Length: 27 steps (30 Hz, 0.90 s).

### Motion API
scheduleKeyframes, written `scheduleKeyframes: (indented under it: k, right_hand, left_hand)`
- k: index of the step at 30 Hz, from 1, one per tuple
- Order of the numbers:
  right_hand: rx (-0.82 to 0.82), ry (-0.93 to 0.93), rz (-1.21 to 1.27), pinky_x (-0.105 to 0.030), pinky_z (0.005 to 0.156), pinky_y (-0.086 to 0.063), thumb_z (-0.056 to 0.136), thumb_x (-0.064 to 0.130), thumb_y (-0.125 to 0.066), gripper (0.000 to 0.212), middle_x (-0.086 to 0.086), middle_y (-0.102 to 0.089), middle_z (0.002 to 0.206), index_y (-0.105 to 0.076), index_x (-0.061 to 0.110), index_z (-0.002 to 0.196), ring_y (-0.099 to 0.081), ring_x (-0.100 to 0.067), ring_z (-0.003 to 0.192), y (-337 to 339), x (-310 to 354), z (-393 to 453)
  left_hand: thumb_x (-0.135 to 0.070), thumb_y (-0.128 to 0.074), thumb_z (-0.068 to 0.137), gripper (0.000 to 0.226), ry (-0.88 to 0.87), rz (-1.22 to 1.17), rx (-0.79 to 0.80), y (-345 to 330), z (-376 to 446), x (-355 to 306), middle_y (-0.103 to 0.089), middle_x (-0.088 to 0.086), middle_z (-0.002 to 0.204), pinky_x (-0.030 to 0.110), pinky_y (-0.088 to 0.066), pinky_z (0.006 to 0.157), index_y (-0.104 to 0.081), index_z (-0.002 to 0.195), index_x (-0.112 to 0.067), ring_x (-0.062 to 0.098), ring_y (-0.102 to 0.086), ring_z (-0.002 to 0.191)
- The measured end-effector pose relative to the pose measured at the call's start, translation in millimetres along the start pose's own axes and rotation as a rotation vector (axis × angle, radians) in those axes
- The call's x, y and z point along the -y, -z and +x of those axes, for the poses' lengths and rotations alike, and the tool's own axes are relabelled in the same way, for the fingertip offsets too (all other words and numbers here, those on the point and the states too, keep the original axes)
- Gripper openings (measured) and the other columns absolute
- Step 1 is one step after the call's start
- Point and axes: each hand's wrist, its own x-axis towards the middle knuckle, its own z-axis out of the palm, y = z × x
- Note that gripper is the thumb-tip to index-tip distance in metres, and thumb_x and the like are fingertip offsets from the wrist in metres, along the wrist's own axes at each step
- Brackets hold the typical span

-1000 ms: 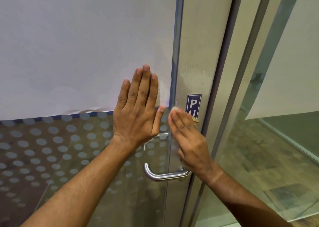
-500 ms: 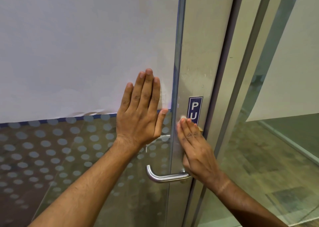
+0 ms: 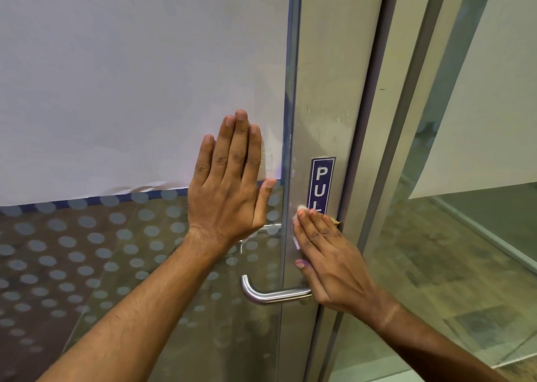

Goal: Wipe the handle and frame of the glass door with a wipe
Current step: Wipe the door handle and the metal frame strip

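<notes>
Since the earlier frame the right hand has slid down the frame, so the sign now reads "PUL" above the fingertips where only "PU" showed; left hand unchanged.

Frame: brushed grey metal, flat vertical strip, faint scuffs and specks. Blue sign, narrow upright rectangle, white letters, stuck to the frame just right of the glass edge. Glass: white opaque film above, rows of frosted dots below. Handle: round satin steel bar, bent in an L, projecting from the frame's lower part.

Left hand lies flat on the glass, fingers together and extended, grip wide, holding nothing.

Right hand lies palm-down on the frame, fingers nearly straight, pressing the wipe against the metal. Wipe mostly hidden under the fingers; small white bits show at the fingertips and along the index side. It sits at the sign's lower end, above the handle. The heel of the hand overlaps the handle's root.
</notes>
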Motion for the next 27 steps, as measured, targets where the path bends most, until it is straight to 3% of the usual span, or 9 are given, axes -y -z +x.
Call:
scheduleKeyframes:
  k: [5, 8, 12, 19, 27]
  right_hand:
    - [-0.226, -0.323, 0.154, -0.04, 0.124, 0.003, 0.101, 0.047, -0.028, 0.078, -0.017, 0.012, 0.163, 0.002, -0.002, 0.153, 0.004, -0.033, 0.152, -4.2, 26.2, 44.8]
    - [-0.208, -0.346, 0.117, -0.04, 0.124, 0.006, 0.099, 0.053, -0.032, 0.086, -0.016, 0.016, 0.162, 0.008, 0.0, 0.153, 0.006, -0.033, 0.152, -9.9, 34.3, 45.9]
    - [-0.107, -0.338, 0.062, -0.042, 0.124, 0.0, 0.097, 0.055, -0.035, 0.089, -0.017, 0.015, 0.163, 0.01, 0.002, 0.153, 0.005, -0.032, 0.152, -13.6, 43.0, 27.0]
    - [-0.33, -0.657, 0.288, -0.039, 0.123, 0.01, 0.094, 0.038, -0.039, 0.086, -0.02, 0.016, 0.162, 0.008, -0.004, 0.152, 0.014, -0.033, 0.151, -5.0, 73.4, 75.2]
    - [-0.412, -0.933, 0.436, -0.031, 0.123, 0.008, 0.1, 0.035, -0.037, 0.079, -0.01, 0.022, 0.162, 0.013, 0.002, 0.152, 0.018, -0.023, 0.151, -15.2, 111.5, 77.5]
  left_hand:
    - [-0.047, -0.035, 0.102, 0.077, 0.01, 0.002, 0.013, -0.5, 0.3, -0.4, -0.012, 0.024, 0.16, 0.042, 0.005, 0.126, -0.006, 0.155, 0.002, 0.023, 0.016, 0.152]
    - [-0.046, -0.036, 0.102, 0.076, 0.012, 0.008, 0.008, -0.1, 0.5, -0.5, -0.013, 0.025, 0.159, 0.042, 0.003, 0.126, -0.016, 0.156, 0.004, 0.023, 0.015, 0.152]
    - [-0.045, -0.039, 0.102, 0.076, 0.014, 0.017, 0.018, 0.4, -0.5, -0.1, -0.016, 0.026, 0.16, 0.044, 0.002, 0.126, -0.016, 0.156, 0.004, 0.024, 0.013, 0.152]
    - [-0.044, -0.031, 0.104, 0.071, -0.001, 0.04, 0.01, 3.2, -0.4, -0.6, -0.021, 0.026, 0.16, 0.043, 0.0, 0.126, -0.019, 0.156, 0.003, 0.025, 0.011, 0.152]
    - [-0.036, -0.035, 0.104, 0.064, -0.033, -0.025, 0.007, 10.4, 0.2, 3.8, -0.02, 0.022, 0.162, 0.042, -0.002, 0.126, -0.023, 0.156, 0.0, 0.025, -0.001, 0.153]
